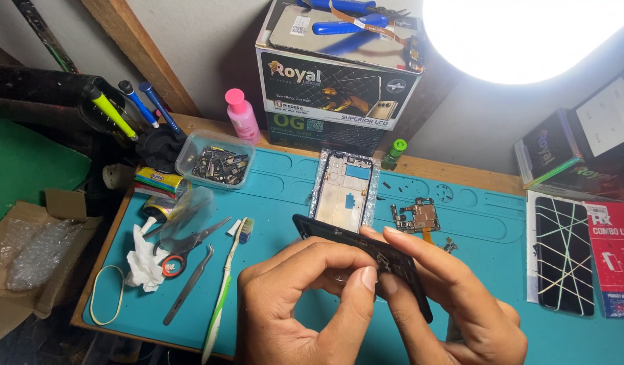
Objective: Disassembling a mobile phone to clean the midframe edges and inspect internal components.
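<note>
Both of my hands hold a black phone back frame (325,233) tilted above the teal work mat (271,196). My left hand (298,304) grips its near edge, thumb pressed against the frame's right part. My right hand (454,304) supports the frame from the right, fingers laid over its upper edge. Behind the frame lies an opened phone chassis (344,189) on the mat. To its right sits a small circuit board (418,216) with an orange flex.
Left on the mat lie a toothbrush (225,287), tweezers (189,284), scissors (183,247), a crumpled tissue (144,263) and a rubber band (106,297). A clear tub of parts (214,162), a pink bottle (242,115) and cardboard boxes (332,74) stand behind. A cracked-pattern screen (562,253) lies right.
</note>
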